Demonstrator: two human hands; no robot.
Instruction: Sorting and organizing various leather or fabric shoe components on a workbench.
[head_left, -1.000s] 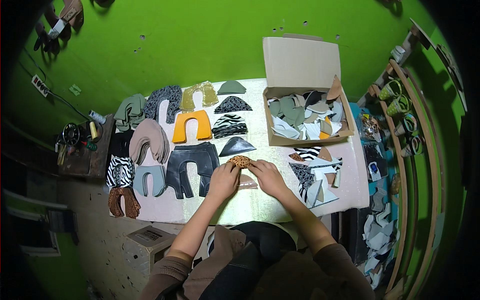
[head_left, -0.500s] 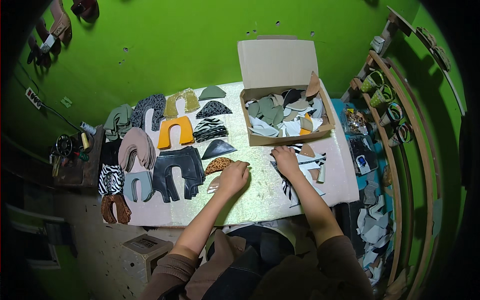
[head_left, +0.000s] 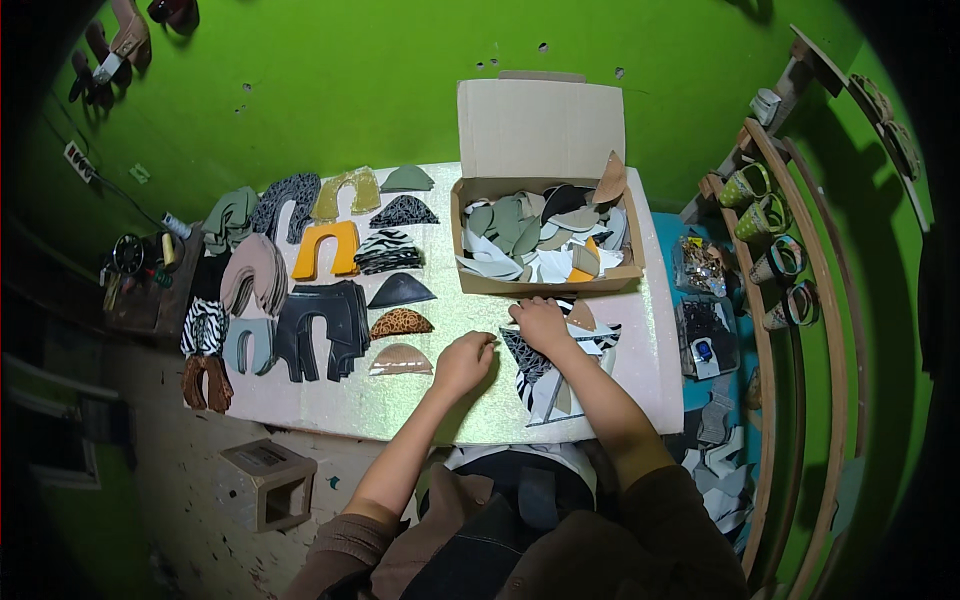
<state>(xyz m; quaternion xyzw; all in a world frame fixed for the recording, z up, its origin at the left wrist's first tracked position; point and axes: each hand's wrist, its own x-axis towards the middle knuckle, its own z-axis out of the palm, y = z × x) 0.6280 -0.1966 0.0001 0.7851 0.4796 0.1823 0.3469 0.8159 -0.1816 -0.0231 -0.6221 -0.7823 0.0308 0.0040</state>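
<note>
My left hand (head_left: pixel 465 363) rests low over the table between a column of half-moon pieces and a loose pile. Its fingers are slightly bent, with nothing visible in them. My right hand (head_left: pixel 540 326) lies on the far left part of the pile, fingers apart over the top pieces. In that pile are a black patterned piece (head_left: pixel 526 357), zebra-striped, white and tan cut pieces (head_left: pixel 579 317). Nearest my left hand are a glossy tan half-moon piece (head_left: pixel 400 360) and a leopard-print half-moon (head_left: pixel 401 323).
Behind the pile stands an open cardboard box (head_left: pixel 548 287) full of offcuts. At left lie stacks of U-shaped pieces, including orange (head_left: pixel 326 250) and black (head_left: pixel 322 325). A wooden rack (head_left: pixel 775 380) with shoes stands at right, a wooden stool (head_left: pixel 266 484) below left.
My left hand has moved off the tan half-moon piece toward the pile. More of the black patterned piece shows beside my right hand. The whole view has shifted slightly.
</note>
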